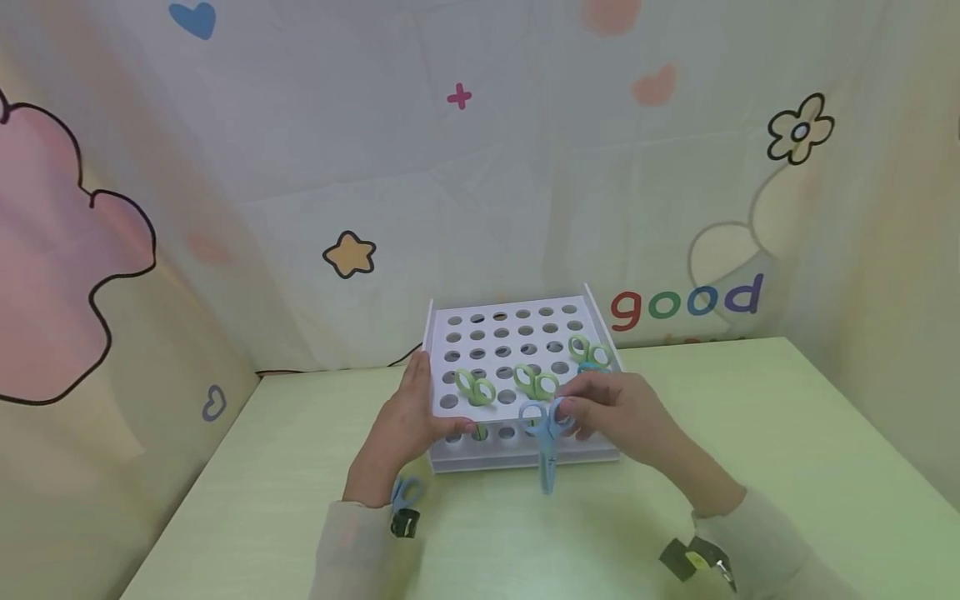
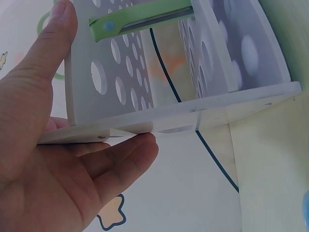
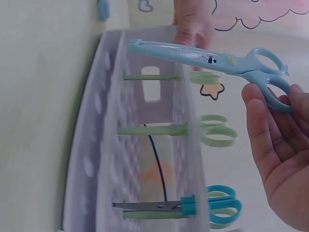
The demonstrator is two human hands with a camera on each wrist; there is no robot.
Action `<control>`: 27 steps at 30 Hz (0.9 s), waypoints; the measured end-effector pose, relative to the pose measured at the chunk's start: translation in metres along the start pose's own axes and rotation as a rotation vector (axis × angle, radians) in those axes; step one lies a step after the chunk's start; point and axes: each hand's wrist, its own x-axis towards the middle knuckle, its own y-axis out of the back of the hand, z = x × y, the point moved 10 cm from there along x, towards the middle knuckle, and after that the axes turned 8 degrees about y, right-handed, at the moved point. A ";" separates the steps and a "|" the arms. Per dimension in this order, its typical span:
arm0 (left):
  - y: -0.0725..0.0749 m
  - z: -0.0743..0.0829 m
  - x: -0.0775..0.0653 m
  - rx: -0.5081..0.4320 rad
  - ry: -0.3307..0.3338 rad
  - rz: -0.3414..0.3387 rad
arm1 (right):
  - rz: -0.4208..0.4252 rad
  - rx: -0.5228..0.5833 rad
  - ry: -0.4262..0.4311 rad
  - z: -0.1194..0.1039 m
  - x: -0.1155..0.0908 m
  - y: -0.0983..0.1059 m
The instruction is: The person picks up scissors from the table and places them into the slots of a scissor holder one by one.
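The right hand (image 1: pixel 622 412) pinched one handle loop of the light blue scissors (image 1: pixel 546 437) – blades down, in front of the white rack (image 1: pixel 487 461). Well apart from it, the left hand (image 1: pixel 405 421) gripped the rack's left side, thumb on the top panel's front edge, fingers against the outer wall. Three green scissors (image 1: pixel 536 382) stood in the top panel's holes, handles up, and teal scissors (image 3: pixel 224 203) stood beside the rightmost. Other blue scissors (image 1: pixel 407 492) lay near the left wrist on the green table (image 1: pixel 750 433) – a printed curtain (image 1: pixel 510 192) hung behind.

Scissors (image 3: pixel 152 130) in rack (image 1: pixel 487 463); table (image 1: pixel 247 483) beneath
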 end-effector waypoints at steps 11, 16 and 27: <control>0.002 0.002 -0.002 0.007 -0.009 0.007 | 0.079 0.032 0.088 -0.032 0.011 0.025; 0.003 0.001 -0.002 0.006 -0.002 0.005 | 0.132 0.011 0.094 -0.041 0.017 0.035; 0.001 0.003 -0.001 0.008 -0.003 0.001 | 0.201 -0.034 0.127 -0.057 0.028 0.055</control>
